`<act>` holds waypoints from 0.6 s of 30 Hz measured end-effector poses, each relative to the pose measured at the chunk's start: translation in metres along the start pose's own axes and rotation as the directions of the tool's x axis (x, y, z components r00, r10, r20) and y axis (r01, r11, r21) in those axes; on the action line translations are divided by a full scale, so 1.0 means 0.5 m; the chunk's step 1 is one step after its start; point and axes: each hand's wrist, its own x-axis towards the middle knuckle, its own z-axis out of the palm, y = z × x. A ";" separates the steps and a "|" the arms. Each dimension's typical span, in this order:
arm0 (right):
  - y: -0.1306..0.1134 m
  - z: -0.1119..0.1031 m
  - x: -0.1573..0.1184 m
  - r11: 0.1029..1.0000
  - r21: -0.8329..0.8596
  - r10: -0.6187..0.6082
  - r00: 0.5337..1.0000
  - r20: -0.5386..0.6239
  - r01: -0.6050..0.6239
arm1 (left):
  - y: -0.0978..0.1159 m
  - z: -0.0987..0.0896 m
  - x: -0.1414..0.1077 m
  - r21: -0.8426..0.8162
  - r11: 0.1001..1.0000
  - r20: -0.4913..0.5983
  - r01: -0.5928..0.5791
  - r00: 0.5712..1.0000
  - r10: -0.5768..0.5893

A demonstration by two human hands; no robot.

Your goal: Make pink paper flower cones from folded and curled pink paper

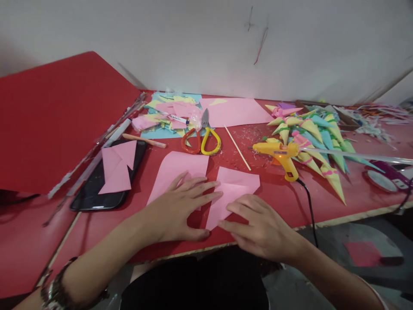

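Observation:
A pink paper piece (235,183) with a crease lies near the table's front edge. My left hand (180,204) lies with fingers spread, its fingertips touching that piece's left edge and its palm partly over a second pink paper sheet (183,165). At the lower right edge of the creased piece, the bent fingers of my right hand (258,226) grip the paper; part of the edge is hidden beneath them. Behind the papers lie scissors (204,135) with one red and one yellow handle, and a thin wooden stick (238,148).
A yellow glue gun (282,153) with a black cord lies right, beside several yellow, green and blue paper cones (309,129). Cut pink paper rests on a black phone (135,172) at left. Paper scraps (174,107) and a pink sheet (235,112) are along the wall.

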 end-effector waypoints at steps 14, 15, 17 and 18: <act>0.079 -0.026 -0.073 0.961 -0.135 0.232 0.969 -0.086 -0.242 | -0.001 -0.011 0.003 -0.005 1.000 0.054 0.009 0.998 -0.009; 0.083 -0.027 -0.078 0.955 -0.147 0.245 0.965 -0.091 -0.256 | 0.000 -0.012 0.004 -0.009 1.000 0.061 0.012 0.998 -0.011; 0.088 -0.027 -0.087 0.943 -0.177 0.266 0.958 -0.109 -0.282 | 0.000 -0.013 0.004 -0.008 1.000 0.068 0.015 0.998 -0.015; 0.091 -0.028 -0.092 0.936 -0.194 0.275 0.954 -0.123 -0.295 | 0.000 -0.013 0.005 -0.006 1.000 0.069 0.017 0.997 -0.016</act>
